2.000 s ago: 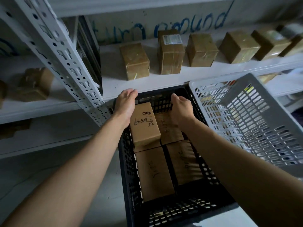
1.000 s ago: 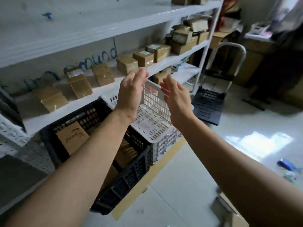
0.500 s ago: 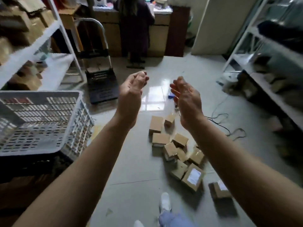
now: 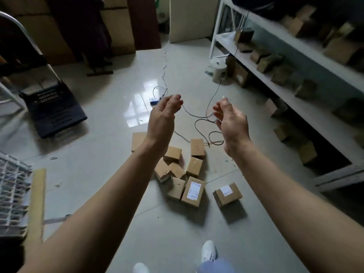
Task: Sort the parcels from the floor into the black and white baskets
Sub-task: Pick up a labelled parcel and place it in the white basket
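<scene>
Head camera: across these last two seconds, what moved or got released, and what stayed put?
The hands left the parcels in the black basket and lifted away empty as the view swung from the shelf round to the floor. Now the left hand and right hand hover open above the pile of parcels; nothing is held. The pile looks unmoved since half a second ago, and the white basket remains at the left edge.
</scene>
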The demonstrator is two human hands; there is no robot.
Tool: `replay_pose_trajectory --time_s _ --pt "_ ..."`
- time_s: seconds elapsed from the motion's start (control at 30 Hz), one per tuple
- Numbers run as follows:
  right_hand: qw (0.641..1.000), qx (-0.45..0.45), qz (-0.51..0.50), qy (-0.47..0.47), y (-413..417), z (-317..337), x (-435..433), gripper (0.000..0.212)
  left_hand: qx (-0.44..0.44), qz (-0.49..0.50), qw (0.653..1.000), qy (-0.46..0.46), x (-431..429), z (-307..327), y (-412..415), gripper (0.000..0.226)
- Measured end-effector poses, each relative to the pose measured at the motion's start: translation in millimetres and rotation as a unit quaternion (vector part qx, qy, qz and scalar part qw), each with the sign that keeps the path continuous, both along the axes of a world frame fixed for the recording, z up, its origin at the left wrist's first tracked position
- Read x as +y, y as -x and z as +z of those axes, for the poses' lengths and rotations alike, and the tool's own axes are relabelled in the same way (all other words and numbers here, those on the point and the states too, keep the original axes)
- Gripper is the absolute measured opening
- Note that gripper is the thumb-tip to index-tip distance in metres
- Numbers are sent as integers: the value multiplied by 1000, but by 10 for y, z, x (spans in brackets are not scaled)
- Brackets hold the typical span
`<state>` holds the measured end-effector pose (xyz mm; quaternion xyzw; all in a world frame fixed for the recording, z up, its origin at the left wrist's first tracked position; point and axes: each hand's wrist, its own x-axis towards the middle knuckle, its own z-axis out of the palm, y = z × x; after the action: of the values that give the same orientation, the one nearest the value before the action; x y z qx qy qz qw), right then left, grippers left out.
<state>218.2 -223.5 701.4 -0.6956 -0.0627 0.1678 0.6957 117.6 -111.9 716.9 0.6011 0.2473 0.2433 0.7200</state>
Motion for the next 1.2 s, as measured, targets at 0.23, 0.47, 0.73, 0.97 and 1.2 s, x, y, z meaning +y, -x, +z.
replay_pose_trajectory --time_s 0.23,0.47,0.73,0.97,1.2 --pt "998 22 -11 54 -943 -520 -609 25 37 -1 998 58 -595 -550 -991 30" --pt "991 67 21 117 -1259 -1094 -632 26 118 32 988 96 -599 -1116 -1173 35" --pt "986 64 1 157 -1496 -1479 -560 26 151 1 984 98 -470 -1544 -1479 29" --pt "975 94 -3 200 -1775 -1917 -776 35 188 13 973 134 -586 -1957 -1742 24" --pt "952 118 45 278 -2432 -2839 -1208 40 249 51 951 175 -994 -2928 -2215 28"
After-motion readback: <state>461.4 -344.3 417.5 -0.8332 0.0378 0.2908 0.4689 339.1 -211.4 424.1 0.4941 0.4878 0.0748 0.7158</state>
